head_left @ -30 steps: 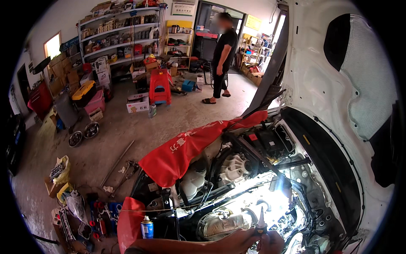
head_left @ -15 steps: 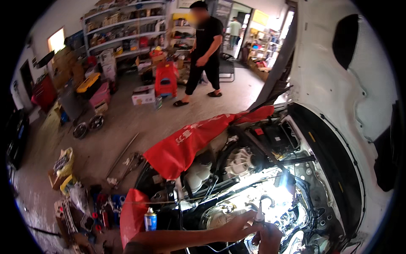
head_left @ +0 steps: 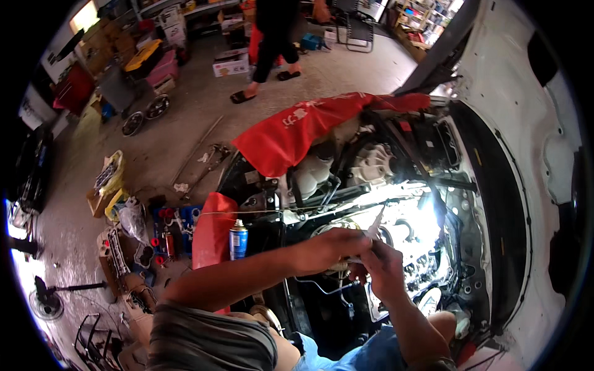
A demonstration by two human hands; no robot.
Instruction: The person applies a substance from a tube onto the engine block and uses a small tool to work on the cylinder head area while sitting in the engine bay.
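Observation:
Both my hands meet over the brightly lit engine (head_left: 421, 263) of a car. Between them a tube with a pale pointed nozzle (head_left: 375, 226) sticks up, tip away from me. My left hand (head_left: 334, 248) comes across from the left, its fingers closed at the base of the nozzle. Wrapped around the lower part is my right hand (head_left: 385, 267); the tube's body is mostly hidden by the fingers. A blue spray can (head_left: 238, 242) stands upright left of the engine, beyond my left forearm.
A red cover (head_left: 278, 139) drapes over the car's far edge. The raised white hood (head_left: 507, 105) rises at the right. Tools and a blue case (head_left: 185, 226) lie on the floor at left. A person in black trousers (head_left: 274, 43) walks beyond, near a white box (head_left: 231, 62).
My view has tipped down, showing more of my arms and legs. Both hands stay together on the tube. The person beyond has stepped to the left.

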